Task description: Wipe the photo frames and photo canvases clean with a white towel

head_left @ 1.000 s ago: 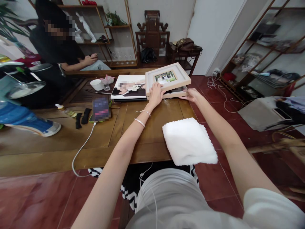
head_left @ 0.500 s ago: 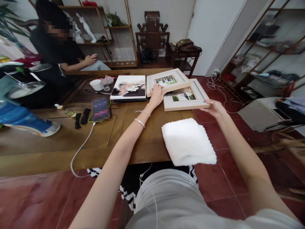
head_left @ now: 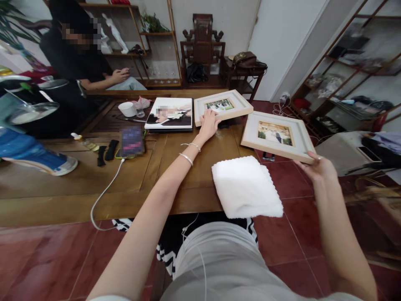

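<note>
My right hand (head_left: 322,168) grips the near right corner of a pale wooden picture frame (head_left: 300,127), which holds a small photo in a wide white mount. This frame is up in the air past the table's right edge, tilted. On the near edge of a second, similar picture frame (head_left: 242,103) lies my left hand (head_left: 208,125), its fingers bent over the rim. That frame rests at the table's far right. Between my forearms, a folded white cloth (head_left: 247,186) overhangs the right edge. Left of the frames lies a photo album (head_left: 169,121) with a picture cover.
On the wooden table (head_left: 175,184) are a phone (head_left: 131,141) on a white cable, black strips (head_left: 106,152), a dropper bottle (head_left: 86,143), a white cup (head_left: 127,109) and a blue packet (head_left: 37,152). Another person (head_left: 75,62) sits across. Shelves (head_left: 354,62) stand right.
My right hand has moved right and towards me with its frame, pulling it clear of the other one. My left hand has stayed on the second frame.
</note>
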Motion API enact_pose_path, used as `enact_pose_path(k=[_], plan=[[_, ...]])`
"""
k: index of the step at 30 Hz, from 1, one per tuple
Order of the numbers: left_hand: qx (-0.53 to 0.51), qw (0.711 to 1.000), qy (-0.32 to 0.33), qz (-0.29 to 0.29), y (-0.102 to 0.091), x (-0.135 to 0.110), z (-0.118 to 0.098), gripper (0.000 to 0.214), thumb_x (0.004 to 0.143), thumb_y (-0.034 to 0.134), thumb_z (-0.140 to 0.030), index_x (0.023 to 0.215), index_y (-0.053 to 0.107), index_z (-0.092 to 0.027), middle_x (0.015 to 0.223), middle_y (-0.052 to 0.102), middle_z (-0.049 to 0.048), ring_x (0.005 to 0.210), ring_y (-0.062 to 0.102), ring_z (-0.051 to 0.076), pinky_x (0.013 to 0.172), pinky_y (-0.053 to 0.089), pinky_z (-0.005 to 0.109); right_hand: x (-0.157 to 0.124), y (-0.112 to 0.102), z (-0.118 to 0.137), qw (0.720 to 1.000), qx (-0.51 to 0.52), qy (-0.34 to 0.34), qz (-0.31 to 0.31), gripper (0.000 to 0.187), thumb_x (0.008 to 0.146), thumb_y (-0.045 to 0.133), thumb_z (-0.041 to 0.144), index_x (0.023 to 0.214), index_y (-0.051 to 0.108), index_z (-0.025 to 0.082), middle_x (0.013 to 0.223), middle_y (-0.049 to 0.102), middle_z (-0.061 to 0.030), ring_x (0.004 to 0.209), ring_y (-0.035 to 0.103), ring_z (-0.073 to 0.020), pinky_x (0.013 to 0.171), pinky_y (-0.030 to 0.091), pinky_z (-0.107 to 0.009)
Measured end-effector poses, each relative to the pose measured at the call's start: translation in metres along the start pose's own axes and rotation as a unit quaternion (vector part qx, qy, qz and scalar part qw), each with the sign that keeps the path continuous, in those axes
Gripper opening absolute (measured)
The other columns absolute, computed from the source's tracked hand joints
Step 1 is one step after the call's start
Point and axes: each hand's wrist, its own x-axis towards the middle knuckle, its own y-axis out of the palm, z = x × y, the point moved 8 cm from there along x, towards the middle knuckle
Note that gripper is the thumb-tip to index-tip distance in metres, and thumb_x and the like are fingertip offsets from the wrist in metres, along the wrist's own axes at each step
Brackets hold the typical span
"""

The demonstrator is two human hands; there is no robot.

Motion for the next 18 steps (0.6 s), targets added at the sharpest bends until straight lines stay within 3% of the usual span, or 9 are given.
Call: enact_pose_path(k=[4, 8, 13, 16, 18], plan=[[0.019, 0.999, 0.012, 0.023, 0.002, -0.005, -0.001, 0.024, 0.092, 0.056, -0.017, 0.115, 0.054, -0.012, 0.126, 0.052, 0.0204, 0.125, 0.045, 0.034, 0.105, 0.031, 0.048, -0.002, -0.021, 0.009, 0.999, 0.013, -0.025, -0.041, 0.018, 0.066, 0.052, 0.003, 0.067, 0.058, 0.02, 0.098, 0.065, -0.0087, 0.094, 0.064, -0.0197, 0.061, 0.06, -0.03], [0.029, 0.999, 0.019, 0.04, 0.006, -0.014, -0.003, 0.022, 0.092, 0.054, -0.015, 0.114, 0.054, -0.011, 0.125, 0.053, 0.021, 0.124, 0.045, 0.034, 0.104, 0.031, 0.048, -0.017, -0.025, 0.026, 0.996, 0.048, -0.065, -0.04, 0.02, 0.066, 0.049, 0.003, 0.059, 0.054, 0.021, 0.104, 0.067, -0.0093, 0.102, 0.065, -0.0194, 0.068, 0.059, -0.034], [0.024, 0.998, -0.007, 0.056, 0.002, -0.012, -0.001, 0.024, 0.09, 0.058, -0.015, 0.114, 0.055, -0.011, 0.128, 0.053, 0.0206, 0.128, 0.043, 0.033, 0.106, 0.03, 0.049, -0.052, -0.012, 0.057, 0.987, 0.067, -0.148, 0.004, 0.023, 0.069, 0.047, 0.005, 0.059, 0.058, 0.023, 0.111, 0.069, -0.0088, 0.11, 0.064, -0.0197, 0.078, 0.058, -0.038], [-0.004, 0.995, -0.054, 0.087, -0.002, -0.004, 0.004, 0.025, 0.087, 0.063, -0.015, 0.111, 0.059, -0.012, 0.13, 0.053, 0.0205, 0.129, 0.044, 0.034, 0.107, 0.031, 0.052, -0.076, 0.001, 0.07, 0.981, 0.075, -0.176, 0.031, 0.021, 0.069, 0.049, 0.007, 0.061, 0.06, 0.023, 0.109, 0.07, -0.0094, 0.11, 0.064, -0.0227, 0.076, 0.059, -0.04], [-0.037, 0.993, -0.062, 0.097, -0.011, -0.001, 0.002, 0.023, 0.09, 0.062, -0.021, 0.111, 0.061, -0.012, 0.127, 0.058, 0.019, 0.126, 0.05, 0.031, 0.106, 0.036, 0.049, -0.092, 0.011, 0.072, 0.979, 0.085, -0.179, 0.046, 0.018, 0.068, 0.051, 0.008, 0.063, 0.062, 0.022, 0.108, 0.069, -0.0096, 0.106, 0.065, -0.024, 0.071, 0.06, -0.04]])
